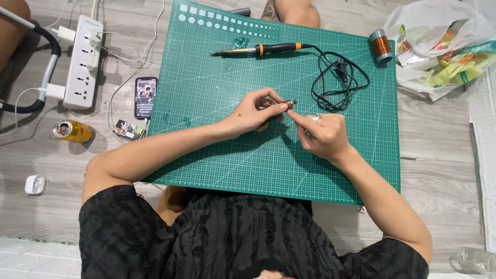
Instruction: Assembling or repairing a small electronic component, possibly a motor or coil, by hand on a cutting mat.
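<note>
Green cutting mat (217, 155), gridded, on grey plank floor (439, 139). White plastic bag (439, 36), at mat's far right corner. White power strip (82, 62), left of mat. Soldering iron (261, 49), black and orange, lying near mat's far edge, cord coiled beside it. Left hand (253, 112), fingers closed around a small brown cylindrical part (290, 104) over mat's centre. Right hand (323, 134), fingertips pinched together, touching that part's end. Copper wire spool (381, 45), at mat's right corner. Yellow can (73, 131).

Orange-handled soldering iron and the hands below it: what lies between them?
Only bare green cutting mat separates the soldering iron from the left hand and right hand, in the head view.
</note>
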